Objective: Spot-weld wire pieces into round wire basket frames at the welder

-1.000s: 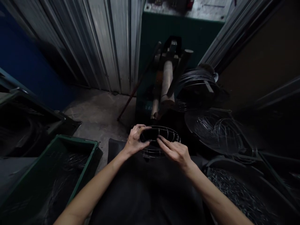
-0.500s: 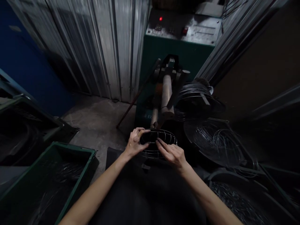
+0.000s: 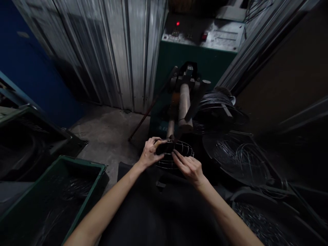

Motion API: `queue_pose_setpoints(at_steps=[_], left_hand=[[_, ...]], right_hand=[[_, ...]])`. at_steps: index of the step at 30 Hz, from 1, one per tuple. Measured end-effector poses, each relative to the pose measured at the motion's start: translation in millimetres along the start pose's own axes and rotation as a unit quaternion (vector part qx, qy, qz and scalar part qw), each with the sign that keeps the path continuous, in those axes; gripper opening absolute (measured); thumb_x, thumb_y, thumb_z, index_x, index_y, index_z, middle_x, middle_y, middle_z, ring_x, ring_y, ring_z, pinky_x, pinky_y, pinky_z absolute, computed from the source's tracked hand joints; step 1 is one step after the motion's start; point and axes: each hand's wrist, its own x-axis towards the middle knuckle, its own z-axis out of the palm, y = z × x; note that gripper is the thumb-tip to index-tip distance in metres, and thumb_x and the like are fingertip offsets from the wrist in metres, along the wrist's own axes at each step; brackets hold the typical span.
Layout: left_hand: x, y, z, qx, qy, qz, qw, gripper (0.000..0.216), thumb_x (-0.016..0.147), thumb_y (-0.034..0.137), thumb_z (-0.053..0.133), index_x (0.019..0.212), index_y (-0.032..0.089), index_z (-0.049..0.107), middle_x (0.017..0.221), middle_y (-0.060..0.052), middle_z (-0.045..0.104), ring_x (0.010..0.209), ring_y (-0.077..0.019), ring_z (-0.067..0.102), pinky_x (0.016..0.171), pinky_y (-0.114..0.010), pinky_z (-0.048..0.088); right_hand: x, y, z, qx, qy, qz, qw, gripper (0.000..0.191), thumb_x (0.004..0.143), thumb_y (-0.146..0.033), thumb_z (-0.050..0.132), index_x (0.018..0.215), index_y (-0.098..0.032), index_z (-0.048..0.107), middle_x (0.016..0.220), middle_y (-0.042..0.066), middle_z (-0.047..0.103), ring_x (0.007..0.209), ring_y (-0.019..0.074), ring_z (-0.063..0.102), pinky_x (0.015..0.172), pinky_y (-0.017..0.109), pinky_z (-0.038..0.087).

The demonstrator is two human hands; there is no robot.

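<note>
Just beyond both hands' wire cage (image 3: pixel 176 152) stands a green machine (image 3: pixel 197 54).

Person's body: left hand (image 3: pixel 150 154) and right hand (image 3: pixel 190 168) bare, forearms uncovered to the frame edge; beneath the forearms, a plain black garment (image 3: pixel 159 212) covers the lap.

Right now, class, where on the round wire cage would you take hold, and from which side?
Take the wire cage by its top rim ring, coming from the near side, left and right, where the left hand and right hand sit. It lies mouth up, the thin ribs would likely bend, and the machine's arm crowds its far edge.
</note>
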Motion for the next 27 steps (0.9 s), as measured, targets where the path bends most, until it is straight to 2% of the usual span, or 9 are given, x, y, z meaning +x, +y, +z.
queue_pose_setpoints(at_steps=[6, 12, 17, 20, 22, 25, 27], left_hand=[[0, -1, -2, 0.02, -0.003, 0.009, 1.0, 0.054, 0.067, 0.017, 0.071, 0.118, 0.026, 0.057, 0.116, -0.007, 0.054, 0.108, -0.0257, 0.053, 0.09, -0.042, 0.044], [1, -9, 1, -0.015, 0.028, 0.062, 0.998, 0.046, 0.073, 0.025, 0.071, 0.117, 0.025, 0.057, 0.113, -0.007, 0.056, 0.109, -0.0246, 0.053, 0.093, -0.042, 0.044], [3, -11, 1, -0.035, 0.009, 0.044, 0.998, 0.047, 0.074, 0.025, 0.07, 0.118, 0.025, 0.053, 0.116, -0.006, 0.052, 0.113, -0.023, 0.051, 0.097, -0.041, 0.043], [-1, -20, -1, -0.052, 0.002, 0.04, 0.998, 0.068, 0.07, 0.029, 0.073, 0.13, 0.024, 0.04, 0.125, -0.009, 0.048, 0.119, -0.025, 0.047, 0.102, -0.044, 0.038], [-7, -28, -3, -0.051, -0.007, 0.032, 0.998, 0.082, 0.068, 0.031, 0.074, 0.137, 0.023, 0.03, 0.129, -0.011, 0.045, 0.121, -0.0259, 0.045, 0.104, -0.045, 0.036], [-17, -39, -4, -0.039, -0.023, -0.001, 0.999, 0.082, 0.072, 0.028, 0.069, 0.141, 0.025, 0.024, 0.124, -0.009, 0.047, 0.118, -0.0238, 0.046, 0.103, -0.045, 0.037], [-20, -41, -2, -0.04, -0.008, -0.017, 0.999, 0.078, 0.074, 0.027, 0.068, 0.14, 0.025, 0.026, 0.119, -0.008, 0.05, 0.113, -0.022, 0.049, 0.101, -0.043, 0.039]], right_hand=[[-1, -1, 3, -0.009, -0.011, -0.003, 1.0, 0.028, 0.087, -0.005, 0.051, 0.107, -0.015, 0.067, 0.115, 0.01, 0.067, 0.057, 0.0071, 0.053, 0.058, 0.025, 0.039], [-3, -4, 9, 0.002, -0.009, 0.019, 1.0, 0.026, 0.087, -0.008, 0.053, 0.105, -0.019, 0.067, 0.115, 0.005, 0.068, 0.062, 0.0091, 0.058, 0.059, 0.026, 0.042], [-1, -5, 7, 0.016, -0.052, 0.05, 0.997, 0.027, 0.089, -0.01, 0.051, 0.105, -0.022, 0.068, 0.113, 0.003, 0.069, 0.059, 0.007, 0.056, 0.055, 0.025, 0.04], [-5, -13, -13, 0.016, -0.024, 0.078, 0.997, 0.03, 0.088, -0.007, 0.05, 0.108, -0.021, 0.068, 0.114, 0.004, 0.068, 0.058, 0.0066, 0.056, 0.057, 0.024, 0.042], [-18, -20, -36, 0.047, -0.006, 0.124, 0.991, 0.035, 0.087, -0.007, 0.051, 0.116, -0.021, 0.064, 0.116, 0.004, 0.067, 0.063, 0.0072, 0.059, 0.063, 0.022, 0.045], [-62, -25, -72, 0.105, -0.009, 0.246, 0.964, 0.039, 0.087, -0.011, 0.052, 0.124, -0.021, 0.058, 0.112, 0.005, 0.069, 0.081, 0.0113, 0.066, 0.076, 0.022, 0.048], [-106, -20, -91, 0.098, -0.044, 0.361, 0.926, 0.033, 0.089, -0.02, 0.05, 0.12, -0.02, 0.06, 0.105, 0.006, 0.07, 0.086, 0.015, 0.067, 0.077, 0.024, 0.05]])
